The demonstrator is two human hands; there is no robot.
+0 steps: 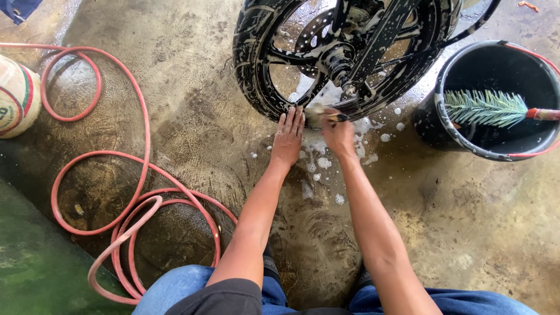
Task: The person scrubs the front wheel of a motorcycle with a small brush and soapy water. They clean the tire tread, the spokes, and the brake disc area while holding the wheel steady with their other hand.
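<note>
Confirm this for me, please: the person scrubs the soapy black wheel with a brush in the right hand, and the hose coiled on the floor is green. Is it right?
Not quite. The hose is red, as the head view shows. The rest stands: the right hand holds a brush against the soapy black wheel.

The wheel [344, 55] is black, tyre and spokes alike, flecked all over with white foam [324, 163], which also dots the floor beneath it. The floor [466, 221] is wet concrete, mottled brown and grey, turning green at the lower left. The hose [137, 192] is salmon red, its loose end paler pink. The bucket [434, 125] is black with white smears on the rim and a thin red handle. The brush [487, 108] inside it has pale green-white bristles and a red-orange handle. The ball [17, 96] is cream with red and green bands. The jeans [175, 286] are blue, the shirt hem dark grey.
</note>
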